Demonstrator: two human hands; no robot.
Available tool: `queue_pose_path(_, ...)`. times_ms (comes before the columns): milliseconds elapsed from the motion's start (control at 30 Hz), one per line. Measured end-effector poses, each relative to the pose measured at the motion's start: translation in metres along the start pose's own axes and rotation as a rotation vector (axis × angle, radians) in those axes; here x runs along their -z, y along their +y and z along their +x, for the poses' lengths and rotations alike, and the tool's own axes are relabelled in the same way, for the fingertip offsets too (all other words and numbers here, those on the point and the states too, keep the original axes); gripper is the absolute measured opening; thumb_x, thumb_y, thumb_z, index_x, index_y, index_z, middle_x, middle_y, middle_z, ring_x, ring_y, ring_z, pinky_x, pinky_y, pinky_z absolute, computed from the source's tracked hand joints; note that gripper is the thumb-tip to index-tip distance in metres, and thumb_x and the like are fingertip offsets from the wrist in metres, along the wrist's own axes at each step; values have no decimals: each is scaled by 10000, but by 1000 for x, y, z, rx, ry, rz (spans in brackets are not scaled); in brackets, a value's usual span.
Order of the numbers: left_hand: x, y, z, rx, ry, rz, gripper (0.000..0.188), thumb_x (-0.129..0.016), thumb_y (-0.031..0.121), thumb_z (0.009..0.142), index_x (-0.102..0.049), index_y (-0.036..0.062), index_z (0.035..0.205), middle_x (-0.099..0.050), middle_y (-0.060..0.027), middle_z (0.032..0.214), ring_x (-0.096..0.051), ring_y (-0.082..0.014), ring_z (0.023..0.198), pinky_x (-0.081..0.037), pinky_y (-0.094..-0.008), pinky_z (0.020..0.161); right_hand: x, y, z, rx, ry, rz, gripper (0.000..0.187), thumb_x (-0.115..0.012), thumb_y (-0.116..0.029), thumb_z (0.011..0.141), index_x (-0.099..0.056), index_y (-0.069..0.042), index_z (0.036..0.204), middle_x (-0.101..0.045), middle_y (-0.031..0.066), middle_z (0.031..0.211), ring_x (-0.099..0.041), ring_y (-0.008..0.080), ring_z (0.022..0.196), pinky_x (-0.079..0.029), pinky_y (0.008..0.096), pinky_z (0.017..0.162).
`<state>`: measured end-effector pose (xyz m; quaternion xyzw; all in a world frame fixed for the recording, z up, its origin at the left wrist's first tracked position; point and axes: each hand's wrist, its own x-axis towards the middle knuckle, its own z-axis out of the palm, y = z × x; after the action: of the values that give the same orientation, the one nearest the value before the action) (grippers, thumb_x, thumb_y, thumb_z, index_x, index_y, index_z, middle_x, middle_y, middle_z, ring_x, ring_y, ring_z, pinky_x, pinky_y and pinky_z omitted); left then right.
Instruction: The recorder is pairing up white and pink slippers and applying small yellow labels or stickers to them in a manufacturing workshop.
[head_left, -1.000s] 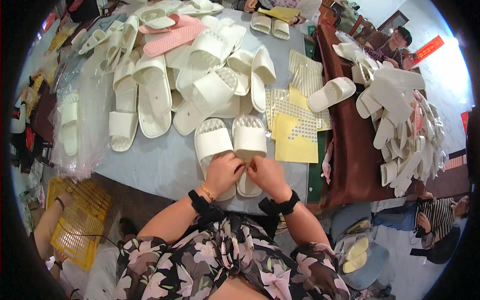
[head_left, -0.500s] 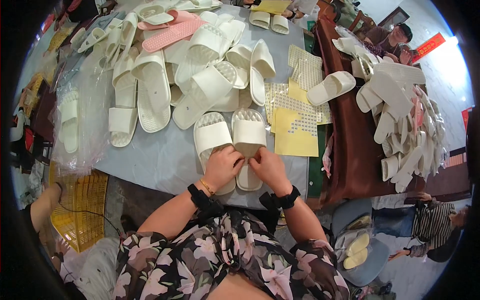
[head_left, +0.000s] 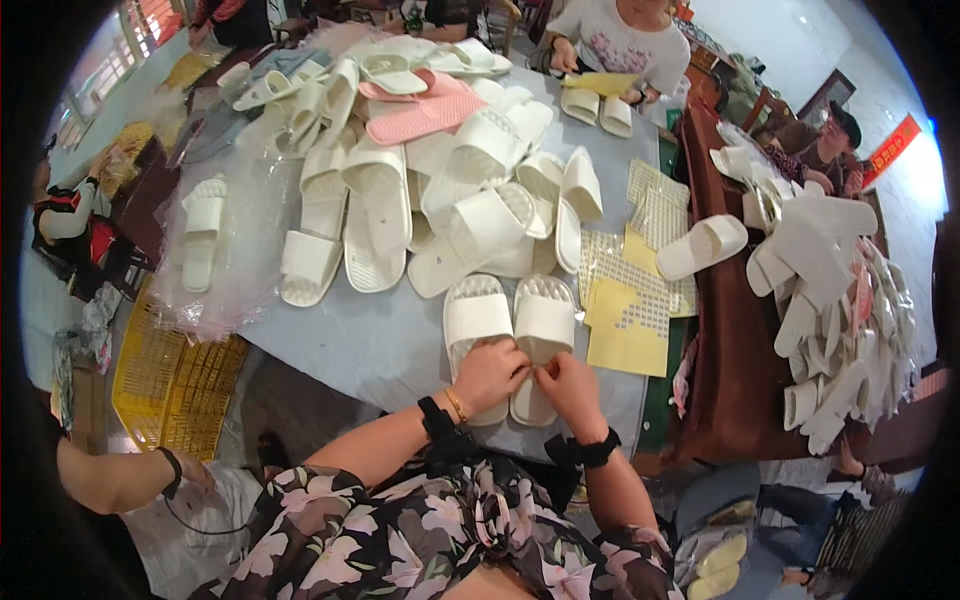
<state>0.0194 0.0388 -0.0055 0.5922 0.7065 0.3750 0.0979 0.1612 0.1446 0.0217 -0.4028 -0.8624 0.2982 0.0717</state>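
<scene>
Two white moulded-foam slide sandals side by side on grey table [head_left: 350, 350], near its front edge: left sandal [head_left: 476, 322], right sandal [head_left: 541, 330], touching along inner edges. Left hand [head_left: 490, 375] curled over heel end of left sandal; right hand [head_left: 570, 388] curled at heel of right sandal. Fingertips meeting between the two heels, apparently pinching something small; item not discernible. Yellow perforated sheets [head_left: 628, 330] just right. Heap of white sandals [head_left: 470, 190] behind.
</scene>
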Motion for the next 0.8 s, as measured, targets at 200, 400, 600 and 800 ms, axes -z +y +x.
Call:
queue_pose_path(200, 15, -1, -3, -32, 99, -27, 116, -675, 158, 800, -685, 73, 878, -618, -77, 887, -601, -275, 831, -485, -385, 751, 8, 18, -3, -36, 43, 137, 285, -701, -288, 783, -614, -16, 789, -646, 154, 697, -639, 333, 669, -489, 407, 601)
queue_pose_path(400, 14, 24, -11, 6, 143, 121, 321, -684, 252, 803, -645, 91, 1078, -580, -142, 1074, -530, -340, 1030, -432, -454, 877, 8, 47, -17, -104, 57, 320, 265, -718, -232, 791, -608, 8, 769, -620, 112, 629, -600, 196, 569, -468, 324, 558)
queue_pose_path(600, 11, 29, -1, 169, -44, 164, 540, -669, 379, 812, -553, 73, 1242, -480, -214, 1254, -424, -422, 1212, -350, -503, 1006, 7, 46, -27, -78, 83, 461, 246, -704, -202, 839, -608, 18, 784, -614, 64, 636, -566, 124, 585, -458, 294, 557)
queue_pose_path(800, -9, 9, 2, 62, -6, 303, 573, -643, 419, 831, -565, -18, 1192, -361, -287, 1412, -359, -498, 1277, -268, -529, 1101, 2, 41, -30, -69, 139, 494, 203, -692, -144, 829, -587, 10, 750, -569, 19, 603, -509, 76, 559, -417, 259, 521)
